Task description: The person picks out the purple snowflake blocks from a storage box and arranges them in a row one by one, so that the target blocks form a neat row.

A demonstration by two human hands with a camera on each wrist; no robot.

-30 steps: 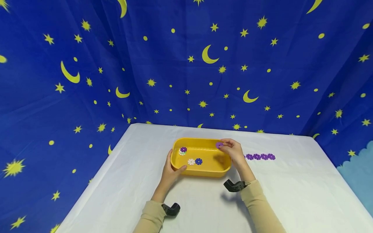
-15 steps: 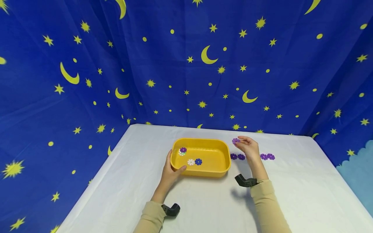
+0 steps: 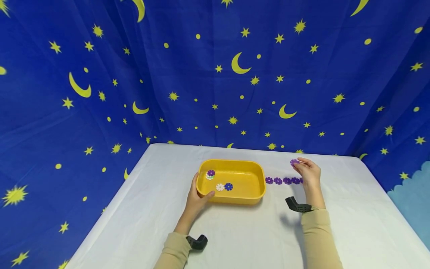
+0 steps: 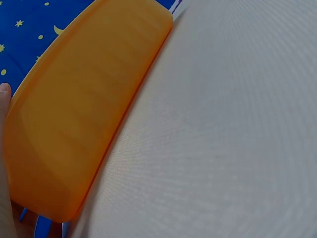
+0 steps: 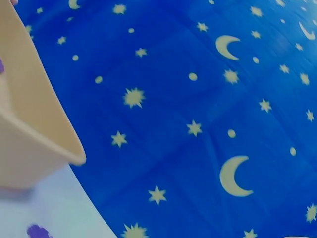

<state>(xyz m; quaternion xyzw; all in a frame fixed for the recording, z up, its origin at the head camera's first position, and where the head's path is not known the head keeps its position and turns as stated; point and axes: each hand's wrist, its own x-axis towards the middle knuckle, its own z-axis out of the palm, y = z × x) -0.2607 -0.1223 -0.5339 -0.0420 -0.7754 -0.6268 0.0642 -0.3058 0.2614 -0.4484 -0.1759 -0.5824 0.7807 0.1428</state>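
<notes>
My left hand [image 3: 196,200] grips the left end of a yellow plastic bin [image 3: 246,183], its thumb over the near rim. In the left wrist view the bin's outer wall [image 4: 84,109] fills the upper left, with part of the thumb [image 4: 4,101] at the edge. My right hand [image 3: 309,173] pinches a purple snowflake disc [image 3: 293,162] above the table, right of the bin. Below it lies a row of several purple discs [image 3: 278,181], its right end hidden by the hand. The right wrist view shows the bin [image 5: 37,99] but not the held disc clearly.
Inside the bin lie a blue disc [image 3: 228,186], a white disc [image 3: 220,187] beside it, and a purple disc [image 3: 211,173] overlapping pale ones. A white cloth covers the table [image 3: 235,235]. A blue star-patterned curtain [image 3: 201,74] stands behind and at the sides.
My right hand has carried the purple disc rightward, out from over the bin and along above the row of discs. My left hand stays on the bin.
</notes>
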